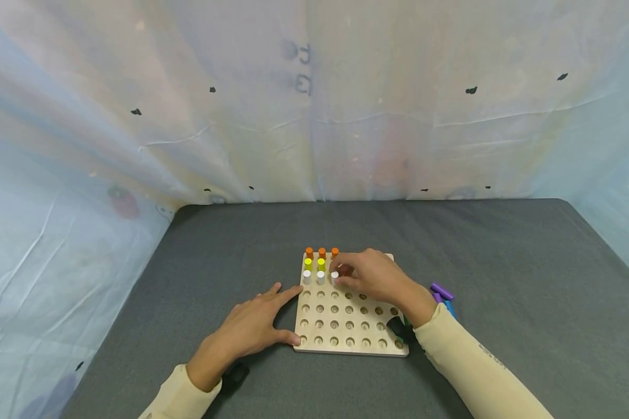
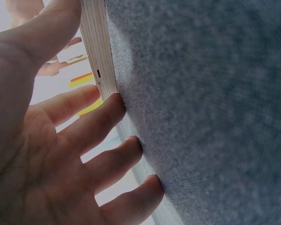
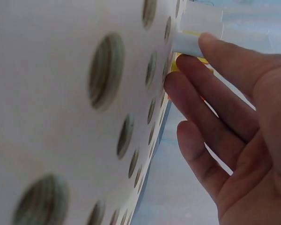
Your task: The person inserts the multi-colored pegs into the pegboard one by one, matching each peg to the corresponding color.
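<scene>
A square wooden pegboard [image 1: 357, 350] with rows of round holes lies on the dark cloth. In its far left corner stand three orange pegs [image 1: 322, 253], yellow pegs [image 1: 321, 265] and three white pegs [image 1: 307, 277]. My right hand [image 1: 377, 274] pinches the rightmost white peg [image 3: 187, 43] between thumb and fingers, low over the board; whether a yellow peg stands behind the fingers is hidden. Against the board's left edge rests my left hand [image 1: 253, 321], thumb at the near corner and index finger further up. Its other fingertips touch the cloth in the left wrist view.
Loose purple pegs [image 1: 442, 291] and a blue peg [image 1: 449, 308] lie right of the board, partly behind my right forearm. Something green shows under that wrist. A pale printed sheet [image 1: 314, 145] hangs behind the dark grey table [image 1: 230, 244].
</scene>
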Available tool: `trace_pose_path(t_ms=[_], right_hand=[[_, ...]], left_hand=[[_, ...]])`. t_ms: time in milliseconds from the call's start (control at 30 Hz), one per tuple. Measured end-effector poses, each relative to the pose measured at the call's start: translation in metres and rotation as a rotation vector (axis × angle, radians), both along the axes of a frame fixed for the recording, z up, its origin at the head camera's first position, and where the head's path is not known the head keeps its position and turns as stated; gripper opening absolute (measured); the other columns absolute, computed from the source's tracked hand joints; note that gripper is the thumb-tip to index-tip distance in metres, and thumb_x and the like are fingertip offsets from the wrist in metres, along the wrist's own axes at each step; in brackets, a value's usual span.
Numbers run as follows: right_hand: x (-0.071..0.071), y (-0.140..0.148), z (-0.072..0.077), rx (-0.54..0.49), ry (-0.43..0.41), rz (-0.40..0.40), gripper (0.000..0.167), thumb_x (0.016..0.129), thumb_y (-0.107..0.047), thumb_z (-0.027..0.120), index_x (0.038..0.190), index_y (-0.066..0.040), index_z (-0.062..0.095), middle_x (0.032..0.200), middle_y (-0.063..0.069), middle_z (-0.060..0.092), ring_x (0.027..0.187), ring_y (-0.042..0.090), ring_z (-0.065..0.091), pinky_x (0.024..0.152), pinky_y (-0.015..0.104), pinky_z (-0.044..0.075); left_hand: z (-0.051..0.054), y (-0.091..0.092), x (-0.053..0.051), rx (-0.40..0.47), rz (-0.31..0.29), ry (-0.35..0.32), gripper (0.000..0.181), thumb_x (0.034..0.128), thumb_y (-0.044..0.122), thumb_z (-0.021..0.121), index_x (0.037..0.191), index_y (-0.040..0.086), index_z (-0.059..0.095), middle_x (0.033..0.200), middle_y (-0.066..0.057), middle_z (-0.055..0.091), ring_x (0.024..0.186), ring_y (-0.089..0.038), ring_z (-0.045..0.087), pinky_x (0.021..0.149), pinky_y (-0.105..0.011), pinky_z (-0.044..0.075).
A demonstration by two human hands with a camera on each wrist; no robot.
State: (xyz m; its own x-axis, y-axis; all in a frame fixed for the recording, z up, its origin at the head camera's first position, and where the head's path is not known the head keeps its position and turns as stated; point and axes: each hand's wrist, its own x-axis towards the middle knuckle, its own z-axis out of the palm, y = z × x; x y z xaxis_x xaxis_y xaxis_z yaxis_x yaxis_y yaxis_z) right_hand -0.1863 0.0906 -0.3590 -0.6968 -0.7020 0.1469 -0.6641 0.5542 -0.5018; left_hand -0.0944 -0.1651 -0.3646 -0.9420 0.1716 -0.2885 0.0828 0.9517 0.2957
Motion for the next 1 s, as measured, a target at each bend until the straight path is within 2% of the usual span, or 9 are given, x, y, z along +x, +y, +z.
trace_pose_path(t_ms=[233, 500, 733, 1000], right_hand=[[0.001, 0.002, 0.003, 0.003, -0.027, -0.009, 0.021, 0.094, -0.027, 0.071, 0.114, -0.023, 0.07, 0.099, -0.006, 0.076, 0.085, 0.005, 0.07, 0.072, 0.025, 0.054], [0.008, 0.015, 0.013, 0.006, -0.004, -0.06, 0.026, 0.094, -0.029, 0.07, 0.119, -0.021, 0.069, 0.102, -0.007, 0.075, 0.091, 0.008, 0.07, 0.077, 0.032, 0.054], [0.016, 0.044, 0.021, 0.0, 0.002, -0.119, 0.029, 0.093, -0.028, 0.07, 0.121, -0.021, 0.07, 0.109, -0.007, 0.074, 0.097, 0.011, 0.069, 0.081, 0.038, 0.055], [0.025, 0.085, 0.019, 0.022, 0.033, -0.192, 0.026, 0.092, -0.028, 0.072, 0.117, -0.022, 0.071, 0.108, -0.008, 0.074, 0.097, 0.013, 0.069, 0.083, 0.042, 0.054]], left_hand=[[0.001, 0.001, 0.002, 0.006, -0.004, 0.012, 0.097, 0.0669, 0.066, 0.078, 0.152, 0.043, 0.037, 0.158, -0.016, 0.039, 0.132, -0.054, 0.048, 0.094, -0.075, 0.039], [0.001, 0.002, 0.001, 0.005, 0.003, 0.005, 0.097, 0.0672, 0.064, 0.079, 0.152, 0.042, 0.038, 0.159, -0.016, 0.038, 0.132, -0.054, 0.047, 0.096, -0.075, 0.038], [-0.001, 0.003, 0.001, 0.011, 0.003, 0.009, 0.097, 0.0667, 0.064, 0.08, 0.152, 0.042, 0.038, 0.159, -0.016, 0.038, 0.133, -0.054, 0.047, 0.097, -0.074, 0.038], [-0.002, 0.004, 0.0, 0.0, 0.0, 0.004, 0.097, 0.0675, 0.064, 0.079, 0.152, 0.043, 0.037, 0.159, -0.015, 0.037, 0.133, -0.053, 0.047, 0.098, -0.074, 0.038]])
